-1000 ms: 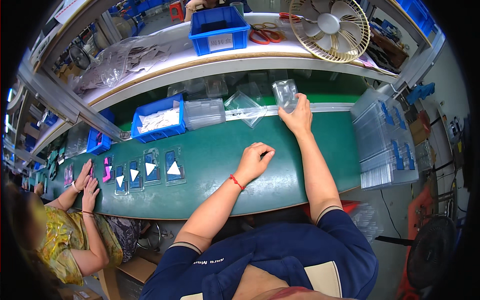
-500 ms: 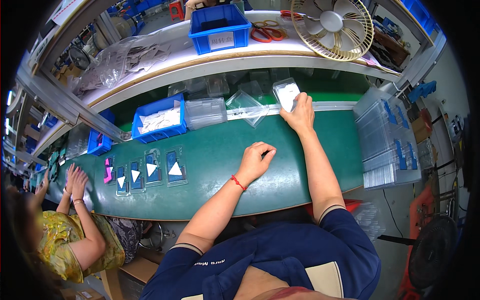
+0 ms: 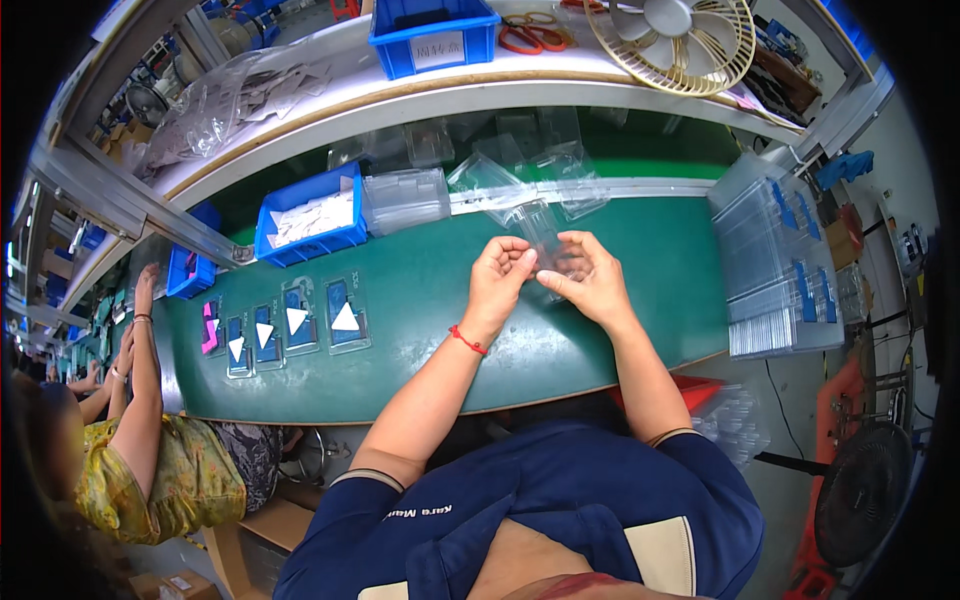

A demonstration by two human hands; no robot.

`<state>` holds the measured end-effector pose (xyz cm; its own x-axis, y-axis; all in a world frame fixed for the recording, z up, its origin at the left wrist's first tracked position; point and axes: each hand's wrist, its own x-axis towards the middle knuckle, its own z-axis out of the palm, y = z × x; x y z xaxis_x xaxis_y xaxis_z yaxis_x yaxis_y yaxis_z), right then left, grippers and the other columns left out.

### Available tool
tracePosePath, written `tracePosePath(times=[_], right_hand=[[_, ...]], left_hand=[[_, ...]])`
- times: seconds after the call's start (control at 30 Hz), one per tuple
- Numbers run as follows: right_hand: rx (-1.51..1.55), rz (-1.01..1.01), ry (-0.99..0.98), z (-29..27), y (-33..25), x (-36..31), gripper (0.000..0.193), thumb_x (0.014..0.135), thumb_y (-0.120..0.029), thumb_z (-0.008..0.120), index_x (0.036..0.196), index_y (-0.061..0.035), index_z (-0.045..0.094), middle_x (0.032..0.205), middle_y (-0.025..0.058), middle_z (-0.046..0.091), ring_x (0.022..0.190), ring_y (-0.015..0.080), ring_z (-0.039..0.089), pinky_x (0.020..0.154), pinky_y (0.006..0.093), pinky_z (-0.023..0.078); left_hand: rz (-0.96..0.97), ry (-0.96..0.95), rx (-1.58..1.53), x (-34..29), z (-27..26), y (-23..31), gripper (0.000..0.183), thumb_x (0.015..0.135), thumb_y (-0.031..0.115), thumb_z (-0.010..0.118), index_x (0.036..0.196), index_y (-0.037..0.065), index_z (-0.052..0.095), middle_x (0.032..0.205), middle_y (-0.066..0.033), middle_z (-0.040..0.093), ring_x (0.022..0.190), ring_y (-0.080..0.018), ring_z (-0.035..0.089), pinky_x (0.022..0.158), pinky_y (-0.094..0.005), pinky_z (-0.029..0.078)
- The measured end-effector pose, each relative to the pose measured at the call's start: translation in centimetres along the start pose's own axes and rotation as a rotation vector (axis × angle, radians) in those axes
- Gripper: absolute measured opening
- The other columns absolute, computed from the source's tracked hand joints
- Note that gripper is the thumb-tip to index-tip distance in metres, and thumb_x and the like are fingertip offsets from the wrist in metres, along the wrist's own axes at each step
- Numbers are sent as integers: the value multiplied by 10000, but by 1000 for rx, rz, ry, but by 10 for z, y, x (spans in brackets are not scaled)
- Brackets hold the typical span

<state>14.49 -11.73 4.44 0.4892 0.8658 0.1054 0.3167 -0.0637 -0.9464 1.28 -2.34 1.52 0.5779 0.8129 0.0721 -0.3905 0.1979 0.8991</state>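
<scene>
Above the middle of the green bench, a clear plastic tray (image 3: 538, 222) is held between my two hands. My left hand (image 3: 500, 278), with a red bracelet at its wrist, pinches the tray's left side between thumb and fingers. On its right side the fingers of my right hand (image 3: 594, 280) are curled around the edge. Just beyond lie more clear plastic trays (image 3: 572, 178), loosely overlapping. To the left, several clear trays with dark blue inserts and white triangular pieces (image 3: 344, 318) stand in a row, with a pink piece (image 3: 210, 330) at the row's end.
A blue bin (image 3: 312, 248) of white pieces sits beside stacked clear trays (image 3: 405, 200). Tall stacks of clear trays (image 3: 765, 260) stand at the right edge. A shelf (image 3: 330, 110) carries another blue bin (image 3: 432, 50), scissors (image 3: 530, 38) and a fan (image 3: 672, 45). A co-worker's arm (image 3: 145, 370) reaches in at left.
My right hand has come back toward me from the far edge with the clear plastic tray. My left hand has risen to meet it. The co-worker's hands have moved apart.
</scene>
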Motion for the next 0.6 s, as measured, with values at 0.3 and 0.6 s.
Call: tracePosePath(times=[0.3,0.6], right_hand=[[294,139,39,-13,6,-23,501,784,-163,759,1196,-10,518,1012,135,608,909,180,628,769,306,519],[-760,-140,382,-39,3,-36,564,669,-417,790,1058,-33,651,1233,266,518,1212,389,434,979,444,384]], left_hand=[[-151,-145,-75,-4,-5,-6,122,908,156,629,910,47,576,816,-25,603,731,-104,576,685,-253,493],[-241,-163,55,-7,-3,1,122,931,168,591,914,48,591,834,-17,604,744,-101,575,696,-248,497]])
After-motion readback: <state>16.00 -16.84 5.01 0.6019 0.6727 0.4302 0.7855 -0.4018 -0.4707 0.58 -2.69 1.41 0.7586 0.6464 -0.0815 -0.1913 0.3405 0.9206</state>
